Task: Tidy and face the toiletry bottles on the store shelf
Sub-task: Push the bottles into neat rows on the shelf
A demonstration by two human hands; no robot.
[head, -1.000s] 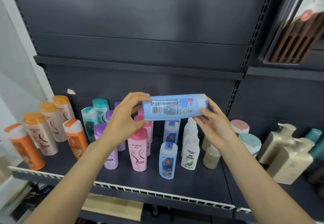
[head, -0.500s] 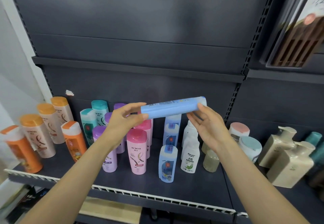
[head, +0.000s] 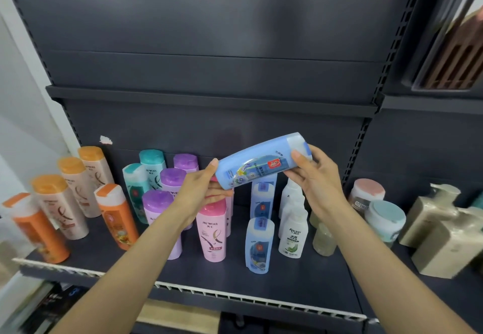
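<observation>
A pale blue bottle [head: 261, 167] is held in the air above the middle of the shelf [head: 300, 278], lying nearly on its side with the cap end raised toward the right. Its printed front label faces the camera — a sensible way to hold it, since the person can check which face is the front before standing it down.

The left hand [head: 201, 190] takes the bottle's base end: the index finger rests along the upper edge and the thumb comes under the lower edge, so the base is pinched between them. The right hand [head: 317, 177] takes the cap end, thumb laid across the front just below the cap, the other fingers curled round behind. How firmly those hidden fingers press I cannot tell. The bottle thus spans the gap between the two hands, its labelled middle bare.

Directly below stand two upright blue bottles [head: 260, 245] of what looks like the same product, one behind the other, between the pink bottles [head: 211, 229] and the white bottles [head: 292, 231]. That lane is probably where the held one belongs — upright, label forward. Orange, teal and purple rows stand to the left; round jars [head: 385, 220] sit to the right.
</observation>
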